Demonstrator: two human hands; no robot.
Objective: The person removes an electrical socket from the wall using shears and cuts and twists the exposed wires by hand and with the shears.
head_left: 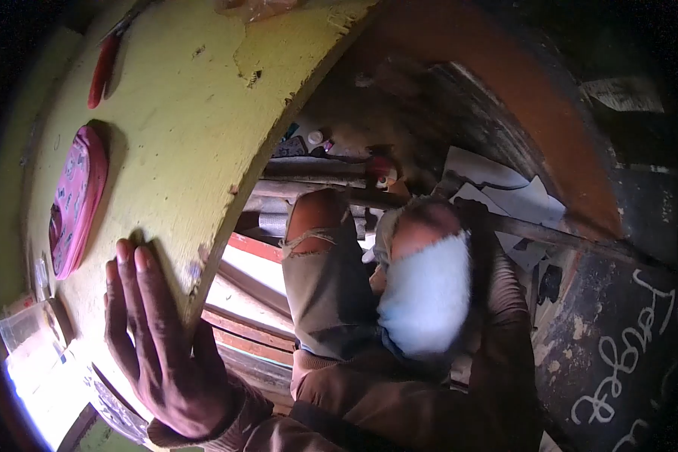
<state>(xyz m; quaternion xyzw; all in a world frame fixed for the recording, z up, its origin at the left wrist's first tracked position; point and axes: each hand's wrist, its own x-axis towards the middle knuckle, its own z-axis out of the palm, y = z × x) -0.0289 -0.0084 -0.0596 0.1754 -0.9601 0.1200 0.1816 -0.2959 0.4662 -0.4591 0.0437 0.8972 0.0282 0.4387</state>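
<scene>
One left hand (162, 350) rests on the tabletop (173, 143), grip uncurled; right hand (474, 215), grip unclear.

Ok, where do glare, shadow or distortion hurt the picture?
Head view: glare burns out the lower left, below the clear box; one trouser leg looks washed out; shadow dulls detail beyond the knees; edges look bent, corners go black; left hand reads clearly.

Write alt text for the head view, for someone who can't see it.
The person's left hand is on a yellow table, fingers extended, near a pink pouch. The right hand, beside a knee, is too dark to make out clearly.
</scene>
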